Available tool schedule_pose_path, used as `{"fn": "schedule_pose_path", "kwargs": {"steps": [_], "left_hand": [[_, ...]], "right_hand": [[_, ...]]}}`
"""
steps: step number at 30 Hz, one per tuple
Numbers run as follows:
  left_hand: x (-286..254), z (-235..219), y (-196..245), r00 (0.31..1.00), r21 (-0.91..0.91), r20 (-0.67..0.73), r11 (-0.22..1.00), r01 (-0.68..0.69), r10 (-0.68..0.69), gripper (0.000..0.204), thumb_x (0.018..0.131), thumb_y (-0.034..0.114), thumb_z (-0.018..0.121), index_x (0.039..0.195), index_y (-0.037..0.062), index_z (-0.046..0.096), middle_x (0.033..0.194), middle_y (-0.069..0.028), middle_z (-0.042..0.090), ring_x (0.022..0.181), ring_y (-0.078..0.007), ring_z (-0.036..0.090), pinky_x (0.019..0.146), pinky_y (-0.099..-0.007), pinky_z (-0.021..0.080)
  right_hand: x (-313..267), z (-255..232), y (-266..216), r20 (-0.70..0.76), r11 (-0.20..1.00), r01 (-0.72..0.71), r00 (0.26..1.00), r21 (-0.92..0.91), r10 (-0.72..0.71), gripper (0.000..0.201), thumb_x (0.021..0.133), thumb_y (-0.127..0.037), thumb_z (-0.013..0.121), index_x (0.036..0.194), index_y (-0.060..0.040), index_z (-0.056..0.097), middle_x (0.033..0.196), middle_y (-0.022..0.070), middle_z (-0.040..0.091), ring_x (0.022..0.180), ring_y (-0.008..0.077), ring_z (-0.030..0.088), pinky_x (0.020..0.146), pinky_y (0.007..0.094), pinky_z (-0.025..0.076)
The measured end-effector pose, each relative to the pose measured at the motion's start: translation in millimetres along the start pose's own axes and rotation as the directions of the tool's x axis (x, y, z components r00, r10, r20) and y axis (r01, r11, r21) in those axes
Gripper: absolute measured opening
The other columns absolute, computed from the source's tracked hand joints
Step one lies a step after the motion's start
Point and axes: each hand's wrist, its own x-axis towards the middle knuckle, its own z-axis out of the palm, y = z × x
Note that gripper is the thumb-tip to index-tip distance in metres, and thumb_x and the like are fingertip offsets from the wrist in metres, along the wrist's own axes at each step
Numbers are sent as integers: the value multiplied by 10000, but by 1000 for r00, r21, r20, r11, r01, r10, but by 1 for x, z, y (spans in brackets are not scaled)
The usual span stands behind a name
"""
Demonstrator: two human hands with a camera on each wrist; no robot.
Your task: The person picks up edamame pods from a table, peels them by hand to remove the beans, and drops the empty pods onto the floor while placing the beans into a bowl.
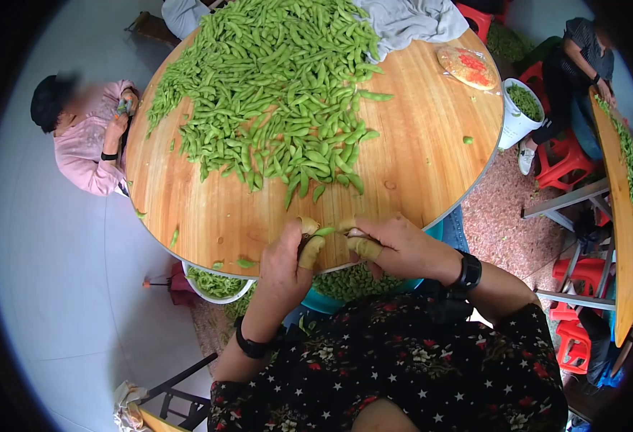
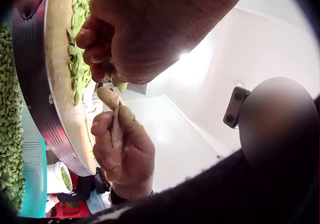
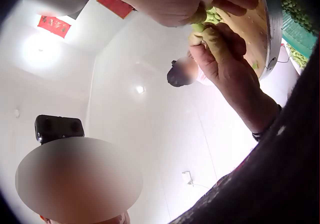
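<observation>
Between thumb and forefinger, my left hand (image 1: 285, 255) pinches a green soybean pod (image 1: 324, 231), whose tip points toward my right hand (image 1: 399, 248). Yellowish finger covers wrap the thumb and forefinger of both hands. The right fingertips are bent close by the pod's tip; I cannot tell whether they grip anything. Both hands are over the near edge of the round wooden table (image 1: 432, 137). Beyond them spreads a big pile of soybean pods (image 1: 273, 93). Under the edge, a teal basin (image 1: 320, 301) holds shelled green beans (image 1: 356, 283).
A white bowl (image 1: 244, 291) of green pods stands below the table at left. On the tabletop lie a grey cloth (image 1: 414, 25) and a wrapped round item (image 1: 468, 68). A person in pink (image 1: 90, 155) sits at the left; red stools (image 1: 565, 162) and a white bucket (image 1: 517, 129) are at right.
</observation>
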Motion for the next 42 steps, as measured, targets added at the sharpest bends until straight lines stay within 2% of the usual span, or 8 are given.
{"fn": "schedule_pose_path", "kwargs": {"steps": [2, 7, 17, 21, 23, 26, 33, 42], "left_hand": [[-1, 0, 2, 1000, -10, 3, 1000, 27, -27, 128, 896, 39, 589, 1018, 13, 559, 795, -115, 585, 690, -222, 607, 641, -301, 470], [1, 1, 5, 999, 14, -30, 999, -43, 44, 173, 879, 61, 603, 1046, 30, 575, 780, -172, 605, 682, -362, 614, 584, -388, 475], [-2, -9, 10, 1000, 78, 29, 997, -2, 0, 52, 848, 49, 619, 861, 4, 596, 741, -162, 563, 664, -356, 582, 578, -411, 453], [-4, -15, 13, 988, 98, 87, 985, -138, 130, 55, 819, 9, 619, 807, -2, 566, 709, -151, 538, 656, -346, 558, 564, -412, 433], [-6, -16, 12, 981, 92, 90, 979, -181, 172, 61, 804, -6, 621, 797, -2, 560, 701, -146, 531, 657, -341, 554, 564, -411, 430], [-7, -13, 4, 958, 143, 71, 947, -286, 278, 171, 753, -12, 665, 920, 11, 637, 673, -113, 516, 614, -307, 533, 542, -383, 411], [-2, -5, -1, 892, 281, 80, 849, -448, 445, 199, 587, -42, 609, 763, 28, 548, 738, -103, 532, 656, -281, 539, 563, -379, 421], [-5, -8, 9, 888, 537, 62, 734, -415, 456, 217, 609, 13, 651, 817, 35, 593, 836, -114, 586, 700, -248, 575, 576, -354, 442]], "right_hand": [[0, 0, -7, -86, 996, -32, 996, 84, 39, 233, 956, -202, 496, 1128, -49, 529, 764, 170, 629, 706, 389, 617, 643, 441, 487], [7, 7, 3, -139, 984, 168, 975, -55, -174, 224, 961, -192, 479, 1122, -39, 503, 746, 215, 591, 697, 412, 608, 621, 469, 469], [16, 13, 11, -151, 933, 264, 940, -246, -306, 132, 936, -140, 469, 1008, -29, 458, 731, 265, 564, 725, 475, 569, 619, 530, 454], [16, 7, 6, -139, 842, 332, 895, -425, -423, 118, 942, -137, 471, 992, -30, 478, 675, 197, 589, 581, 389, 608, 499, 456, 458], [22, -10, -2, 233, 962, -111, 971, 249, 52, 147, 953, -173, 469, 970, -33, 508, 647, 106, 599, 440, 222, 573, 379, 334, 412], [27, -17, 4, 439, 747, -392, 886, 538, 149, 190, 964, -218, 455, 959, -46, 536, 649, 49, 589, 398, 95, 495, 321, 231, 334], [30, -15, 16, 489, 655, -434, 865, 619, 111, 198, 962, -254, 472, 980, -74, 552, 661, 62, 596, 404, 93, 491, 320, 226, 338], [27, 20, 4, 32, 806, -144, 988, 575, 154, 114, 940, -155, 534, 1016, -70, 528, 801, 56, 643, 498, 85, 556, 384, 204, 361]]}}
